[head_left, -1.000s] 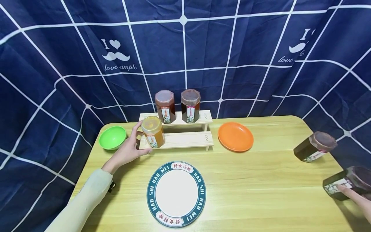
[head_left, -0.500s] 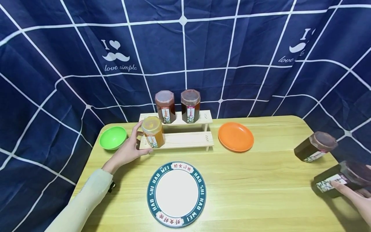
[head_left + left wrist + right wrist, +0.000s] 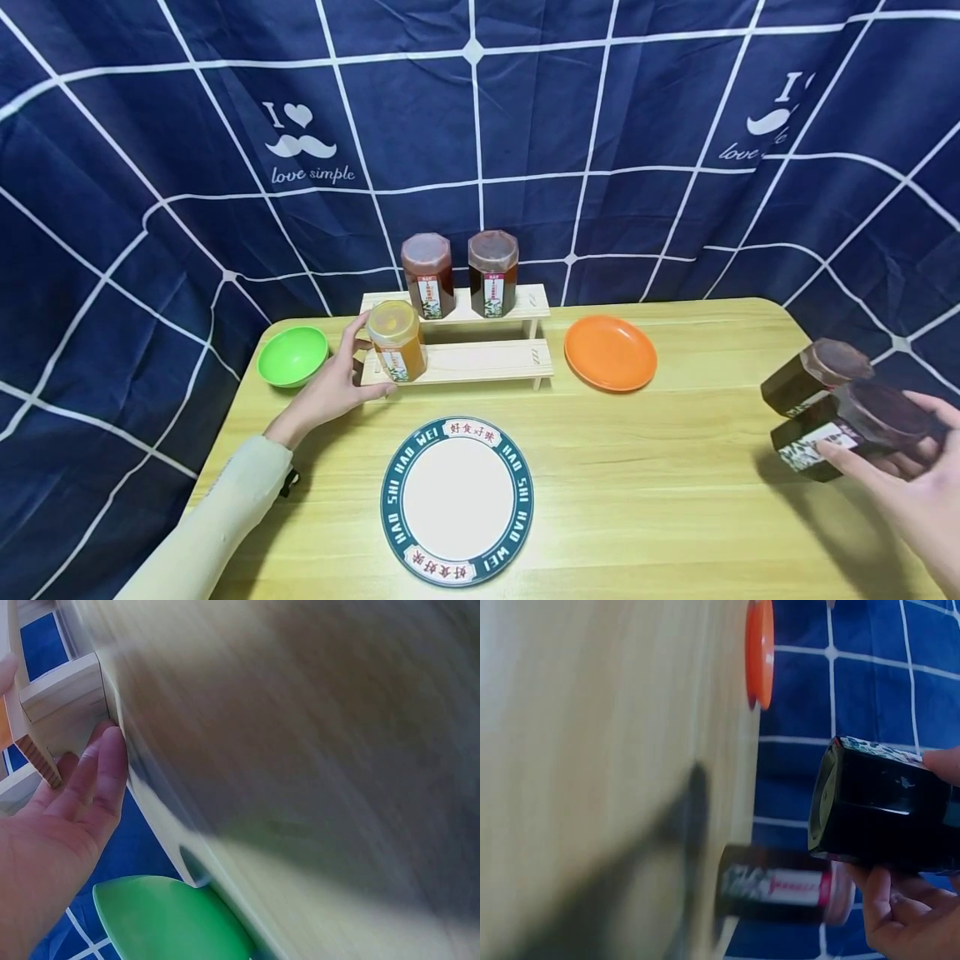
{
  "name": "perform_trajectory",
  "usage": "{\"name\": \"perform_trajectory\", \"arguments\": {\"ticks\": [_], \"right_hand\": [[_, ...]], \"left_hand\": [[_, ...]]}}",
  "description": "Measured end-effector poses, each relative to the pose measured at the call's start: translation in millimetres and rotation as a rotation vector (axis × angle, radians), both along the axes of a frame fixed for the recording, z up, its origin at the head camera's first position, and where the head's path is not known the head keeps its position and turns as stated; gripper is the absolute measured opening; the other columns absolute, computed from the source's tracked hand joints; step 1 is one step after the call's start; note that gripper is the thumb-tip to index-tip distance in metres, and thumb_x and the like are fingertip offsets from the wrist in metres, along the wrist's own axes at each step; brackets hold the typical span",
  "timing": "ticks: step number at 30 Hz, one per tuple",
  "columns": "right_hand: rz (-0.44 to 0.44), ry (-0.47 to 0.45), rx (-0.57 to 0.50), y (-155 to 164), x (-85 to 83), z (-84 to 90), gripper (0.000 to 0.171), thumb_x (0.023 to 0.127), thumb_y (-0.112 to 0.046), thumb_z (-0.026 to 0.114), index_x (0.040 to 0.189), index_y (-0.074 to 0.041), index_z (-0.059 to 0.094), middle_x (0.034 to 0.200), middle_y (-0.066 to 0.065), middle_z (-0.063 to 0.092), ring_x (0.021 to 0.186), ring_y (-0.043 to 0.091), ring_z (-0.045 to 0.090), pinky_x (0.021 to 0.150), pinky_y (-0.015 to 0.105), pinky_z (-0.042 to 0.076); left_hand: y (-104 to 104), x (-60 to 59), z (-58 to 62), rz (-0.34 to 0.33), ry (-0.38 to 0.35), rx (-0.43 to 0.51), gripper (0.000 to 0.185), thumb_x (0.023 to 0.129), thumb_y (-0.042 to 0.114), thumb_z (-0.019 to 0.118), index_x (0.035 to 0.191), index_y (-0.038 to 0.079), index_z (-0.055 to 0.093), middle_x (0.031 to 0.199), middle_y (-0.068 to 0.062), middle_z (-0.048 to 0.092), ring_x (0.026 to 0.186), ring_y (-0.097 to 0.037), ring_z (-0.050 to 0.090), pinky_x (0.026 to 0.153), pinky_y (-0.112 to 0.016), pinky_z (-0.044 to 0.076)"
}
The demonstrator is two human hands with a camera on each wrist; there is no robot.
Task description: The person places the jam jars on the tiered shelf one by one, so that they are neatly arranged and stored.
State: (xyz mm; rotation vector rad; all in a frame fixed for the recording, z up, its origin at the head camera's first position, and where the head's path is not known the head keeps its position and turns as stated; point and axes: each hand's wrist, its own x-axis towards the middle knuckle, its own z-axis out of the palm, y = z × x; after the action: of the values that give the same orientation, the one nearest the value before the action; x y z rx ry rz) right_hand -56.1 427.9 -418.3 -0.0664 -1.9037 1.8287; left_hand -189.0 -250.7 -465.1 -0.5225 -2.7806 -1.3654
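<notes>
Bright, even light from above; soft shadows on the table [image 3: 675, 467]; the head view bows at its edges; the left wrist view is heavily blurred; the right wrist view is softer near the lens.

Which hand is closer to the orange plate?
The right hand looks slightly closer, though it is a near call. It holds a dark jar off to the right of the orange plate; the left hand grips the yellow jar beyond the wooden rack.

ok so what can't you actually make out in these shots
- Left wrist view: motion blur smears the table; the yellow jar is mostly out of view beyond the left hand.
- Head view: jar labels are too small to read; the right hand is cut by the edge.
- Right wrist view: the dark jar hides that hand's grip.
</notes>
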Motion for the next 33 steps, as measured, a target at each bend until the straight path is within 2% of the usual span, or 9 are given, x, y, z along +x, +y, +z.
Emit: {"name": "perform_trajectory", "arguments": {"ticks": [4, 9, 13, 15, 17, 22, 23, 26, 33], "right_hand": [[0.052, 0.014, 0.085, -16.0, -7.8, 10.4, 0.100, 0.069, 0.039, 0.073, 0.152, -0.010, 0.044, 0.114, -0.004, 0.077, 0.093, 0.000, 0.076, 0.077, 0.013, 0.055], [0.059, -0.059, 0.339, -37.2, -16.4, 23.2, 0.104, 0.074, 0.031, 0.081, 0.156, -0.017, 0.039, 0.129, -0.012, 0.070, 0.102, -0.006, 0.072, 0.083, 0.009, 0.052], [0.062, -0.078, 0.486, -55.0, -26.1, 30.1, 0.107, 0.076, 0.026, 0.085, 0.159, -0.020, 0.037, 0.138, -0.009, 0.061, 0.106, -0.006, 0.069, 0.084, 0.008, 0.051], [0.098, -0.068, 0.490, -63.4, -32.1, 33.1, 0.106, 0.077, 0.025, 0.084, 0.160, -0.020, 0.036, 0.137, -0.008, 0.062, 0.106, -0.003, 0.069, 0.085, 0.009, 0.051], [0.141, -0.068, 0.460, -71.9, -37.9, 35.4, 0.105, 0.078, 0.025, 0.084, 0.159, -0.022, 0.036, 0.126, -0.009, 0.069, 0.103, -0.001, 0.070, 0.084, 0.011, 0.052], [0.183, -0.076, 0.529, -95.8, -52.6, 37.9, 0.105, 0.077, 0.017, 0.091, 0.160, -0.019, 0.037, 0.115, -0.014, 0.072, 0.097, -0.002, 0.071, 0.084, 0.010, 0.052], [0.182, -0.078, 0.574, -100.6, -55.3, 37.9, 0.106, 0.077, 0.014, 0.093, 0.161, -0.019, 0.036, 0.115, -0.017, 0.071, 0.097, -0.003, 0.071, 0.085, 0.010, 0.051], [0.219, -0.078, 0.596, -114.3, -63.4, 36.7, 0.106, 0.078, 0.009, 0.095, 0.162, -0.017, 0.036, 0.117, -0.018, 0.071, 0.100, -0.003, 0.069, 0.087, 0.009, 0.049], [0.293, -0.075, 0.617, -148.8, -79.9, 36.3, 0.103, 0.081, -0.002, 0.097, 0.163, -0.017, 0.036, 0.122, -0.001, 0.072, 0.104, 0.002, 0.069, 0.089, 0.012, 0.049]], "left_hand": [[-0.3, 0.0, -1.0, 0.000, 0.010, -0.002, 0.125, 0.089, 0.025, 0.094, 0.176, 0.029, 0.004, 0.146, -0.023, 0.059, 0.132, -0.039, 0.058, 0.094, -0.051, 0.052], [0.2, -0.3, -1.3, 0.001, 0.013, 0.000, 0.123, 0.090, 0.026, 0.094, 0.176, 0.029, 0.006, 0.145, -0.024, 0.060, 0.131, -0.040, 0.059, 0.094, -0.052, 0.052], [1.0, 0.5, 1.5, 0.001, -0.021, 0.003, 0.122, 0.091, 0.023, 0.094, 0.175, 0.027, 0.005, 0.146, -0.026, 0.058, 0.133, -0.042, 0.058, 0.097, -0.057, 0.052], [1.3, 0.7, 2.4, 0.001, -0.026, -0.003, 0.123, 0.091, 0.023, 0.093, 0.175, 0.026, 0.004, 0.147, -0.026, 0.058, 0.134, -0.042, 0.057, 0.098, -0.057, 0.051], [1.4, 0.7, 2.8, 0.003, -0.027, -0.005, 0.123, 0.091, 0.022, 0.093, 0.175, 0.027, 0.003, 0.148, -0.025, 0.057, 0.135, -0.041, 0.057, 0.098, -0.057, 0.051], [-0.4, 0.8, 0.6, 0.006, 0.009, -0.004, 0.124, 0.090, 0.022, 0.094, 0.175, 0.028, 0.005, 0.146, -0.025, 0.059, 0.132, -0.041, 0.058, 0.095, -0.055, 0.052], [-0.7, 1.0, 0.2, 0.004, 0.019, -0.003, 0.124, 0.090, 0.022, 0.094, 0.176, 0.028, 0.005, 0.145, -0.026, 0.059, 0.131, -0.042, 0.058, 0.094, -0.055, 0.052], [-0.7, 1.8, 0.1, 0.002, 0.031, -0.003, 0.124, 0.089, 0.023, 0.094, 0.176, 0.027, 0.005, 0.143, -0.026, 0.060, 0.129, -0.042, 0.059, 0.093, -0.054, 0.052], [-0.2, 2.6, 0.7, -0.010, 0.047, 0.003, 0.122, 0.090, 0.026, 0.094, 0.175, 0.027, 0.007, 0.140, -0.027, 0.060, 0.110, -0.038, 0.068, 0.089, -0.052, 0.053]]}}
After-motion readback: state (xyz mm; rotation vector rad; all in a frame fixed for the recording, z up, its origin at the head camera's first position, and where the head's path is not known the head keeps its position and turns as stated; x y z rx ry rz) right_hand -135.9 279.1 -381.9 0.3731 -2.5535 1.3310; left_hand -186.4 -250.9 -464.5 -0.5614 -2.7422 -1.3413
